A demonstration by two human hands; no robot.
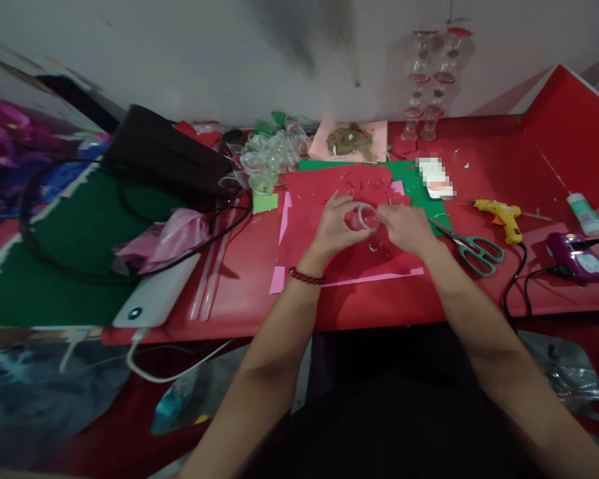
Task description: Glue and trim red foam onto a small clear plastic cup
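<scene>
A small clear plastic cup [367,217] is tilted with its round rim facing me, above the red paper sheets [339,259]. My left hand [337,226] curls its thumb and fingers around the cup from the left. At the rim's right side, the closed fingers of my right hand [404,226] meet the cup; what they pinch, if anything, is hidden. Small scraps [373,248] lie on the red paper just below the hands. Green-handled scissors [479,253] rest to the right of my right hand.
A yellow glue gun [502,216] with a black cord lies farther right, near a purple device [574,256] and a white tube [585,213]. Several clear cups [267,156] are heaped at the back. Clear sticks [212,273] and a white power bank [157,293] lie left.
</scene>
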